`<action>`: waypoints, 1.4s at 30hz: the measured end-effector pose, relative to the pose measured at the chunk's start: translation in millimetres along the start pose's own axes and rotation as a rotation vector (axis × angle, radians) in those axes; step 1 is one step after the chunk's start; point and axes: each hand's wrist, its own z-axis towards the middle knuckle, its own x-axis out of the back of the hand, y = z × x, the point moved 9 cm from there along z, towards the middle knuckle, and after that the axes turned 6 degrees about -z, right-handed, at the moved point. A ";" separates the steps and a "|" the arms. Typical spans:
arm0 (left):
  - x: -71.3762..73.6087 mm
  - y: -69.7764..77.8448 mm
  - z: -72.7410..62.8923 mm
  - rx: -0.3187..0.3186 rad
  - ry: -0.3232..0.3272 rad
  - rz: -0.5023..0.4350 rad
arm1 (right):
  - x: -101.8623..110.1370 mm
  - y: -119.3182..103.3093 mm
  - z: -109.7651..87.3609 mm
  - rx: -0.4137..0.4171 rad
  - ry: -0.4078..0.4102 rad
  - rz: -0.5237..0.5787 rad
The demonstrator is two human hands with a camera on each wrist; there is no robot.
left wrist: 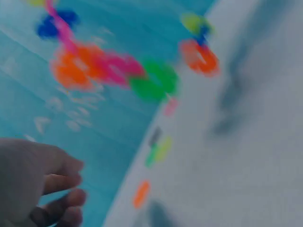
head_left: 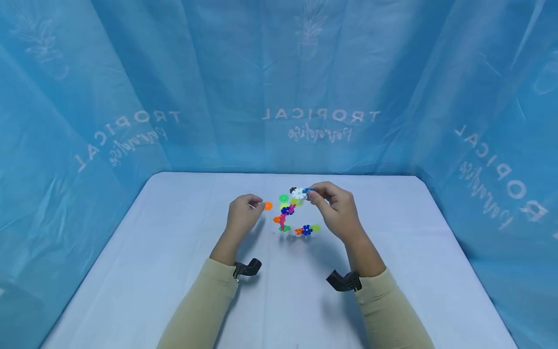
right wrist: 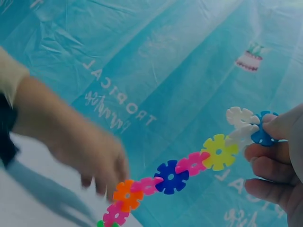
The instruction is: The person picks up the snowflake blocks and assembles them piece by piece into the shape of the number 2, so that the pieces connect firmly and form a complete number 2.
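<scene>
My right hand (head_left: pixel 337 208) pinches a blue notched disc (right wrist: pixel 264 127) between thumb and fingertips. From it hangs a chain of linked snowflake discs: two white discs (right wrist: pixel 240 116), then a yellow disc (right wrist: pixel 219 152), pink ones, a dark blue disc (right wrist: pixel 171 177) and an orange disc (right wrist: pixel 128 195). A green disc (left wrist: pixel 154 80) follows lower down. My left hand (head_left: pixel 245 213), fingers loosely bent with nothing visible between them, is beside a loose orange disc (head_left: pixel 268 206). An orange disc (left wrist: pixel 199 57) with blue and yellow ones shows to the right of the green disc.
Loose discs lie toward the back of the white table (head_left: pixel 174 271): a green one (head_left: pixel 284 198), a yellow one (left wrist: pixel 164 148) and a black one (left wrist: pixel 155 136). Printed blue curtains (head_left: pixel 218 87) surround the table's back and sides.
</scene>
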 end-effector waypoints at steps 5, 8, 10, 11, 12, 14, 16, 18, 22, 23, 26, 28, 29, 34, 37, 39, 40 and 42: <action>-34.5 -28.1 27.9 0.079 -0.135 0.243 | 2.1 1.5 0.2 -0.043 0.011 0.047; -44.1 -33.6 37.8 0.087 -0.170 0.289 | -0.6 2.7 -0.4 -0.050 0.001 0.068; -47.8 -33.0 42.1 0.086 -0.193 0.268 | -0.8 3.8 -0.5 -0.051 0.002 0.061; -48.5 -31.8 43.7 0.089 -0.202 0.248 | -0.4 4.4 -0.5 -0.051 0.004 0.060; -48.5 -29.9 44.5 0.093 -0.210 0.225 | -0.1 5.3 -0.3 -0.053 0.005 0.059; -46.0 -28.6 43.5 0.114 -0.214 0.160 | -0.9 6.9 -0.4 -0.059 0.004 0.056; -40.6 -26.0 39.6 0.138 -0.192 0.070 | -1.4 7.8 -0.2 -0.062 -0.002 0.051; -33.5 -19.6 32.6 0.142 -0.159 -0.062 | -2.3 8.8 -0.4 -0.066 -0.013 0.050; -16.7 9.0 13.5 0.042 -0.114 -0.374 | -3.4 9.5 -0.9 -0.069 -0.032 0.051; -12.2 20.2 8.2 -0.007 -0.121 -0.441 | -3.5 9.5 -1.0 -0.070 -0.033 0.054; 1.2 54.8 -7.8 -0.162 -0.162 -0.559 | -2.1 7.5 -0.8 -0.070 -0.017 0.057; 8.2 74.7 -19.1 -0.241 -0.197 -0.602 | -0.6 5.6 -0.7 -0.066 0.002 0.064; 11.2 82.8 -24.7 -0.267 -0.208 -0.614 | -0.2 5.0 -1.0 -0.067 0.011 0.069; 18.9 103.2 -43.2 -0.329 -0.219 -0.641 | 0.9 1.6 -2.3 -0.056 0.050 0.116; 18.5 105.2 -45.1 -0.341 -0.210 -0.645 | 2.7 -0.7 -3.0 -0.040 0.073 0.138; 18.2 105.4 -45.3 -0.340 -0.207 -0.639 | 2.7 -1.6 -3.4 -0.034 0.079 0.152; 18.3 105.1 -45.4 -0.338 -0.203 -0.630 | 2.4 -2.0 -3.3 -0.033 0.079 0.158; 18.6 105.5 -45.7 -0.340 -0.201 -0.625 | 1.3 -2.7 -3.0 -0.032 0.077 0.162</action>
